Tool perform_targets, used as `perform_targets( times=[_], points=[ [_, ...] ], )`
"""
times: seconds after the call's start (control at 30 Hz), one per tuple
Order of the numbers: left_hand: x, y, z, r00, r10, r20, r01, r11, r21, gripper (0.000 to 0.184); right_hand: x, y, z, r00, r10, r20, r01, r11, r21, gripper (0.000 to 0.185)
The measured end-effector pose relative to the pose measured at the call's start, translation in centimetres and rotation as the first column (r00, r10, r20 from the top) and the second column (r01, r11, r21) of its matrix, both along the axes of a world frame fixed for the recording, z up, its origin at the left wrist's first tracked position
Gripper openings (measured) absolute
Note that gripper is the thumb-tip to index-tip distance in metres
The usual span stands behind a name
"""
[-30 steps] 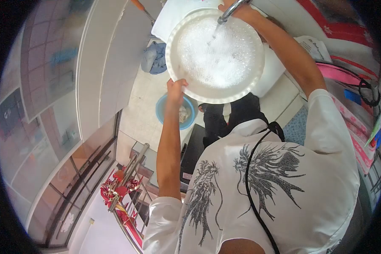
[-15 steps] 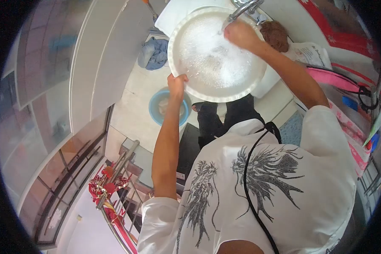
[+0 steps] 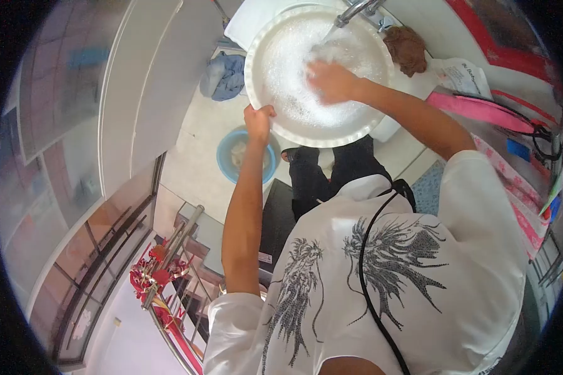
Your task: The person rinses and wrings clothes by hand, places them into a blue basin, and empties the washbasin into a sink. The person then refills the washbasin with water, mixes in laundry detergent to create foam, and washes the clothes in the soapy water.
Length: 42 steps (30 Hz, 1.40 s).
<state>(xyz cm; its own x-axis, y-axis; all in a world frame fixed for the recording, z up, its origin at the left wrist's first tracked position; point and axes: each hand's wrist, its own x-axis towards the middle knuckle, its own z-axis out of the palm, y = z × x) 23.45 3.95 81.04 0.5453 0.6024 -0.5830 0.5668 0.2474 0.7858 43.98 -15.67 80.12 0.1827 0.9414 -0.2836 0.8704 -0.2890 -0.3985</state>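
A wide white basin (image 3: 252, 78) with a wavy rim is filled with foamy water (image 3: 288, 53). My left hand (image 3: 258, 122) is closed around its near left rim. Inside the basin, my right hand (image 3: 333, 82) is at the foam's surface with its fingers stretched out, slightly blurred, and nothing visible in it. A metal faucet (image 3: 351, 14) reaches over the back of the basin, and a stream of water runs from it just beyond my right hand. Whatever lies beneath the foam is hidden.
On the floor are a blue basin (image 3: 221, 164) with pale cloth in it and a bundle of blue cloth (image 3: 229, 78). Brown cloth (image 3: 406, 50) and a white printed bag (image 3: 463, 76) lie right of the basin. A metal rail (image 3: 178, 234) stands at lower left.
My right hand has moved from beside the faucet's spout down and left to the foam in the basin's middle. My left hand keeps its hold on the rim.
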Motion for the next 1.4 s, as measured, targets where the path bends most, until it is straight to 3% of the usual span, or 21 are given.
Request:
perform_targets(
  times=[0.03,0.1,0.17,0.23,0.3,0.33,0.43,0.57,0.63,0.7,0.77,0.83,0.9,0.93,1.03,1.07,1.13,1.17,1.23,1.37,1.4],
  points=[
    [0.1,-0.1,0.0,1.0,0.013,0.002,-0.013,1.0,-0.007,0.029,-0.4,-0.5,-0.5,0.979,0.2,0.03,-0.201,0.98,0.011,0.068],
    [-0.3,-0.3,0.2,0.999,0.045,0.005,-0.045,0.999,-0.012,0.028,0.6,-0.4,0.6,0.989,0.136,-0.057,-0.133,0.99,0.049,0.071],
    [-0.2,-0.2,0.5,1.0,0.013,-0.007,-0.013,1.0,0.01,0.027,0.9,0.2,0.8,0.965,-0.22,0.143,0.236,0.966,-0.109,0.062],
    [-0.1,-0.2,1.0,0.998,0.005,-0.057,-0.004,1.0,0.023,0.027,-0.6,-0.1,-0.4,0.983,-0.118,0.138,0.124,0.992,-0.038,0.066],
    [0.1,-0.4,0.5,0.995,0.011,-0.097,-0.008,0.999,0.036,0.028,-2.4,-0.1,0.1,0.997,0.0,-0.077,-0.007,0.996,-0.088,0.072],
    [0.1,-0.2,-0.1,0.999,0.013,-0.05,-0.012,1.0,0.018,0.028,-3.0,0.2,-0.2,0.978,-0.204,0.036,0.206,0.976,-0.073,0.076],
    [-0.3,-0.3,0.5,0.999,0.006,-0.049,-0.003,0.999,0.049,0.028,-4.4,0.7,0.7,0.952,-0.288,0.104,0.3,0.943,-0.144,0.073],
    [0.5,-0.7,1.8,0.995,0.014,-0.097,-0.007,0.997,0.076,0.029,-3.6,0.2,0.1,0.991,-0.128,-0.037,0.128,0.992,-0.003,0.069],
    [0.1,-0.8,1.6,0.995,0.02,-0.093,-0.011,0.996,0.093,0.029,-2.3,-0.5,-1.0,0.861,-0.507,-0.038,0.5,0.857,-0.123,0.071],
    [0.5,-0.7,1.7,0.997,0.012,-0.076,-0.004,0.994,0.109,0.029,-4.5,-0.4,-0.8,0.905,-0.375,0.198,0.414,0.883,-0.22,0.068],
    [0.5,-0.6,1.6,0.995,-0.017,-0.101,0.029,0.992,0.12,0.029,-6.4,-1.6,0.3,0.994,-0.055,0.092,0.045,0.994,0.101,0.065],
    [0.2,-0.5,0.8,0.999,-0.003,-0.041,0.006,0.997,0.082,0.029,-4.3,-0.5,-0.7,0.989,-0.145,-0.007,0.145,0.98,0.135,0.063],
    [-0.2,-0.8,0.8,1.0,0.008,0.008,-0.009,0.999,0.033,0.029,-2.6,0.2,-0.5,0.773,-0.586,-0.243,0.541,0.809,-0.229,0.069],
    [-0.2,-0.9,0.8,1.0,0.012,0.002,-0.012,0.999,0.053,0.029,-4.7,0.1,-0.1,0.917,-0.399,-0.021,0.388,0.902,-0.189,0.071],
    [0.3,-0.9,1.7,1.0,0.02,-0.01,-0.02,0.998,0.066,0.028,-7.1,0.4,2.5,0.992,-0.124,-0.019,0.12,0.983,-0.143,0.071],
    [0.4,-0.9,1.6,0.999,0.045,-0.021,-0.043,0.997,0.06,0.027,-6.0,0.6,2.1,0.992,-0.125,-0.019,0.121,0.982,-0.145,0.071],
    [0.1,-1.0,1.2,0.999,0.026,-0.022,-0.025,0.998,0.049,0.027,-3.5,1.7,1.2,0.826,-0.557,-0.085,0.532,0.821,-0.209,0.072],
    [0.0,-0.6,1.2,1.0,0.004,-0.013,-0.003,0.999,0.047,0.028,-4.5,1.7,1.1,0.83,-0.551,-0.087,0.526,0.825,-0.205,0.072],
    [0.2,-0.7,1.7,1.0,0.017,0.002,-0.017,0.999,0.047,0.027,-7.0,0.6,0.5,0.972,-0.205,-0.112,0.202,0.979,-0.039,0.063],
    [-0.2,-0.5,0.3,1.0,0.02,-0.017,-0.018,0.998,0.064,0.031,-3.5,0.7,0.7,0.834,-0.548,-0.072,0.548,0.836,-0.018,0.068],
    [-0.2,-0.5,0.3,1.0,0.022,-0.016,-0.02,0.998,0.063,0.031,-5.0,1.0,0.5,0.917,-0.392,0.072,0.397,0.914,-0.081,0.072]
  ],
)
